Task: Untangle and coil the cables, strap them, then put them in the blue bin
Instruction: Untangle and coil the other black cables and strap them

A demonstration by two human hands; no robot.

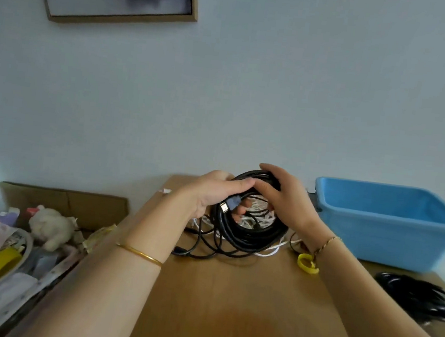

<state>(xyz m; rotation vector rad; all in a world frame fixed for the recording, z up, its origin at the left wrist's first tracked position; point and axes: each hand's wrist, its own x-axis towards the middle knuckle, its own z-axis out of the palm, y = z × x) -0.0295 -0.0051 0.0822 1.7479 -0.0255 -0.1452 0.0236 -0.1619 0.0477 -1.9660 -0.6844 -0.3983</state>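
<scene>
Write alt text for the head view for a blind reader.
The left hand and right hand grip a black cable coil over loose cables on a wooden table. A blue bin stands at the right; a yellow loop lies by the right wrist.

The coil of cable (247, 236) is at the far middle of the worktop (242, 307), held between the left hand (213, 192) and the right hand (287, 197). Loose cables (202, 245) lie under it on the worktop. The bin (389, 238) stands to the right, near the wall. Before the bin lies a second cable bundle (416, 298). A small ring (307, 263) lies between coil and bundle. Left of the worktop is a box (69, 201) with a soft toy (50, 225) in it.
</scene>
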